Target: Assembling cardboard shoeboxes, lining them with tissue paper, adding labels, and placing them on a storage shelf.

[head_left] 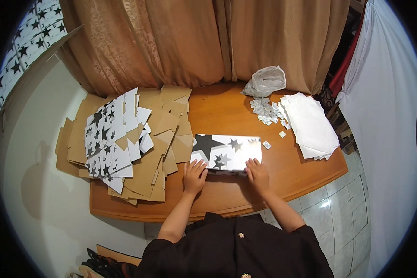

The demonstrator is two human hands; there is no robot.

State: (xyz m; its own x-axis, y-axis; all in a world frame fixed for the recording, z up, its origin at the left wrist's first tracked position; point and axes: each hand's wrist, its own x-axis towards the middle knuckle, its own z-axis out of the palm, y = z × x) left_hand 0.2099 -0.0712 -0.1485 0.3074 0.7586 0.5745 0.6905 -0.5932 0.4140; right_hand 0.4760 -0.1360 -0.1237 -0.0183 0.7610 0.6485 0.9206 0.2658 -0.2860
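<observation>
A white cardboard box (227,152) with black and grey stars lies on the table in front of me, its lid down. My left hand (195,176) grips its near left corner, fingers over the top edge. At the near right corner my right hand (257,175) holds the box the same way, fingertips on the lid. Parts of both thumbs are hard to make out. Just right of the box lie two small white packets (267,145), apart from my fingers.
Flattened brown cardboard (146,178) and star-printed sheets (111,134) are piled at the left of the wooden table (213,109). Several small packets (263,111) lie by a clear plastic bag (268,79) at the back right, beside stacked white paper (310,125). Brown curtains (190,41) hang behind.
</observation>
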